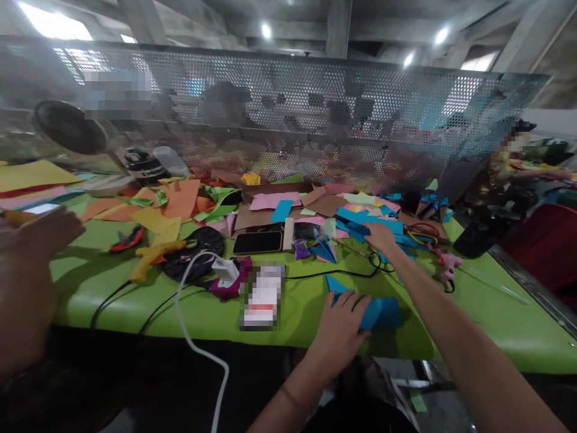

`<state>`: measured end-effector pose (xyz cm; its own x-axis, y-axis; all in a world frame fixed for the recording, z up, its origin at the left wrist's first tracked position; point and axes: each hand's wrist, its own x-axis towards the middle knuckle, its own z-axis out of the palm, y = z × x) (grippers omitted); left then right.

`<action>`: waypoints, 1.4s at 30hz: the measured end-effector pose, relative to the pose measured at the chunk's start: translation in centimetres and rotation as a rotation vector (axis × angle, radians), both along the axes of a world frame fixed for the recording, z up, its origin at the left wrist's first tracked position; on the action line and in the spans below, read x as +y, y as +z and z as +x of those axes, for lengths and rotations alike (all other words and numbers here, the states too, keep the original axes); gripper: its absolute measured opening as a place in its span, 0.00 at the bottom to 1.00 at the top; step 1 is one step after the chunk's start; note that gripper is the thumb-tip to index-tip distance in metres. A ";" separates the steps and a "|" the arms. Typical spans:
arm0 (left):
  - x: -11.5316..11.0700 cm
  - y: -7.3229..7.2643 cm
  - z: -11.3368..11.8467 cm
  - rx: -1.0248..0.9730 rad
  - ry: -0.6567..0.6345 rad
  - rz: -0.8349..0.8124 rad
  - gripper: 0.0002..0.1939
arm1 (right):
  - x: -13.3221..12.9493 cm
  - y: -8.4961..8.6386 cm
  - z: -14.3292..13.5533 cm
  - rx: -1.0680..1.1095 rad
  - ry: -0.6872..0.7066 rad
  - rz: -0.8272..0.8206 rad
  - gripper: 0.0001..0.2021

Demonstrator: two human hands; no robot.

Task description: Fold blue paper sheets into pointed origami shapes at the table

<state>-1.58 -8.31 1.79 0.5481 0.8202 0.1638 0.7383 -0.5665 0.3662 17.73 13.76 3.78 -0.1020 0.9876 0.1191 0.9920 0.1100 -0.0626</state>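
Observation:
Near the front edge of the green table, my left hand (345, 322) curls over a folded piece of blue paper (386, 313), which sticks out on both sides of its fingers. My right hand (382, 238) reaches farther back, its fingers closed at the edge of blue paper (354, 227) in the pile. Part of that grip is hidden by the hand itself. Between my hands, a thin black cable crosses the tabletop. A blue folded piece with pointed ends (325, 249) lies just left of my right hand.
A blurred person's hand (49, 231) comes in at far left. Nearby are red-handled pliers (127, 239), a yellow glue gun (146, 261), a lit phone (264, 297), a dark phone (257, 242) and a power adapter (225, 272). A pink glue gun (448, 267) lies right. A perforated metal screen (288, 132) stands behind.

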 end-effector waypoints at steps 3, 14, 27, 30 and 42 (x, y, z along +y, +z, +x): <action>0.0 0.2 0.2 0.002 -0.014 0.037 0.36 | 0.2 0.4 -0.6 -0.010 -0.012 0.003 0.23; -0.4 0.1 0.1 -0.154 0.034 -0.052 0.22 | -6.1 3.8 3.8 0.173 0.098 0.132 0.26; -2.2 -0.1 -0.9 -0.063 -0.181 0.071 0.07 | -23.5 0.0 13.4 0.450 0.325 -0.009 0.17; -2.2 -0.2 -0.9 -0.077 -0.169 0.067 0.06 | -24.4 -0.6 14.2 0.452 0.334 -0.046 0.18; -0.8 0.0 -0.5 -0.272 0.105 -0.101 0.10 | -23.7 -0.2 14.1 0.434 0.393 -0.096 0.22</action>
